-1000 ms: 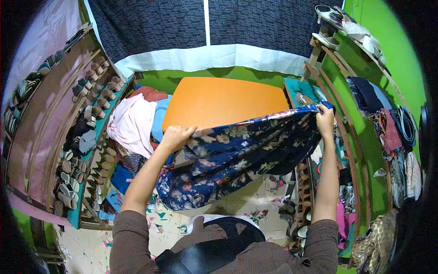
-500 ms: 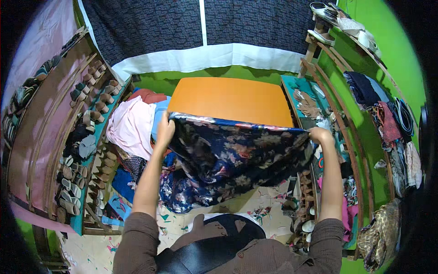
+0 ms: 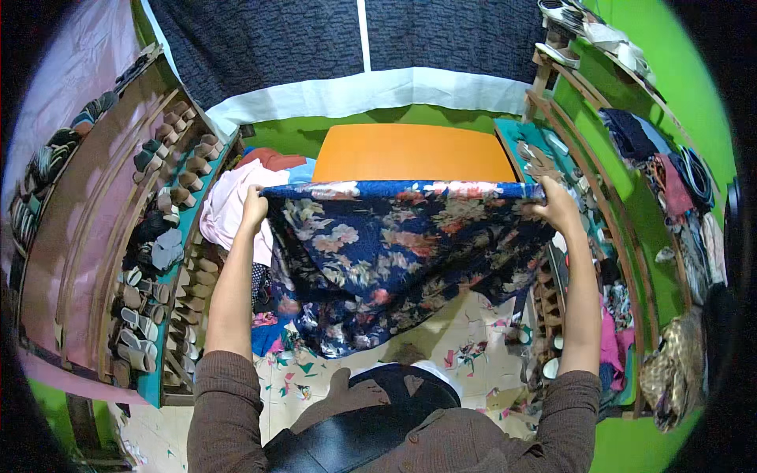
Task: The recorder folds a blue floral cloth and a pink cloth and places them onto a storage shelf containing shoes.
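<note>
A dark blue cloth with a pink and cream flower print [image 3: 402, 244] hangs stretched between my two hands. My left hand [image 3: 254, 209] is closed on its upper left corner, and my right hand [image 3: 557, 206] grips the upper right corner. The top edge runs nearly straight and taut across, while the lower part sags in folds toward my lap. Behind it stands an orange tabletop [image 3: 414, 154], its near part covered from sight by the cloth. Beside my left hand lies a heap with a pale pink cloth [image 3: 230, 203] on it.
Shoe racks [image 3: 197, 229] full of shoes flank me on the left, and more wooden racks [image 3: 583, 165] stand on the right with clothes hung over the rails. Colourful fabric scraps [image 3: 300, 366] litter the tiled floor. A dark curtain [image 3: 441, 39] hangs at the back.
Both hands have lifted the cloth higher and pulled its top edge level and tighter. My left hand has moved left, and the cloth now covers more of the orange tabletop.
</note>
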Demonstrator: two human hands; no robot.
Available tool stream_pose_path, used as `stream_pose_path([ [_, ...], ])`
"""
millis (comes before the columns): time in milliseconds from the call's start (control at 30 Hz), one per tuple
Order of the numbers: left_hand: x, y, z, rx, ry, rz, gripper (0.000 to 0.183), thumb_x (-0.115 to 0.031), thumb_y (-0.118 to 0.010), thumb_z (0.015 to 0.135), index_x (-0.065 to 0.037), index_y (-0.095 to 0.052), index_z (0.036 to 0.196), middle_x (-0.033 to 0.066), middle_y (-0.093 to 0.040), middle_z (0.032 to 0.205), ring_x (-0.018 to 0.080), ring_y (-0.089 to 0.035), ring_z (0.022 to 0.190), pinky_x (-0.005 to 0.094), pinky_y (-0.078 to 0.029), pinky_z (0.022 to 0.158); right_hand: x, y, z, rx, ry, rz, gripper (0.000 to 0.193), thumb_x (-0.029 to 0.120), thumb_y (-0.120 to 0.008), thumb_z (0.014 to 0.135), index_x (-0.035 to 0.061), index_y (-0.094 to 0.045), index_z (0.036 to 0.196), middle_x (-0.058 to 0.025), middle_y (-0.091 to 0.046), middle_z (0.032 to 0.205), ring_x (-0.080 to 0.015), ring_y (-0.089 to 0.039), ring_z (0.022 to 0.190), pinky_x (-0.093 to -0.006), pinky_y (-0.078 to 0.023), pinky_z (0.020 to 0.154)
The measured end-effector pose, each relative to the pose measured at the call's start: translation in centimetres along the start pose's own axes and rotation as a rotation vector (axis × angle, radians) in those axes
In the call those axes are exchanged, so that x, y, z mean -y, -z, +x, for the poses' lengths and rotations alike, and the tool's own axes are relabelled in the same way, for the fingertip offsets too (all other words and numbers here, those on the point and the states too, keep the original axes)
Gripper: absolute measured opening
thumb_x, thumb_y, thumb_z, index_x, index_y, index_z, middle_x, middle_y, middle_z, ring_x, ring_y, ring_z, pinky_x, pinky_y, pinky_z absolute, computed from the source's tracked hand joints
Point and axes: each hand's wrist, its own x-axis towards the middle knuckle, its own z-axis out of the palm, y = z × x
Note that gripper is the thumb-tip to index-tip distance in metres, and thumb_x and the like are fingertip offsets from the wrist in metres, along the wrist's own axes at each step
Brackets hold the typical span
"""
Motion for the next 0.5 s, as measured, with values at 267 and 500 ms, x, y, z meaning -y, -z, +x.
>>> stream_pose_path([
  [267, -4.2, 2.4, -4.8, -0.076, -0.921, 0.872, 0.022, -0.002, -0.048, 0.075, -0.007, -0.055, 0.095, 0.0137, -0.055, 0.081, 0.0315, -0.058, 0.078, 0.0393, -0.048, 0.064, -1.3, 0.1, -7.4, -0.235, -0.046, -0.202, 0.030, -0.008, -0.050, 0.065, 0.0067, -0.049, 0.091, -0.0149, -0.056, 0.089, -0.0363, -0.053, 0.087, -0.0440, -0.044, 0.070],
  [500, -3.4, 4.5, -6.7, 0.523, -0.466, 0.455, 0.059, 0.014, -0.044, 0.063, -0.007, -0.052, 0.118, 0.0208, -0.061, 0.101, 0.0298, -0.060, 0.094, 0.0317, -0.045, 0.081, -2.5, -0.6, -13.1, 0.103, -0.116, -0.085, 0.027, -0.005, -0.046, 0.063, 0.0004, -0.063, 0.084, -0.0185, -0.062, 0.074, -0.0319, -0.062, 0.070, -0.0363, -0.047, 0.063],
])
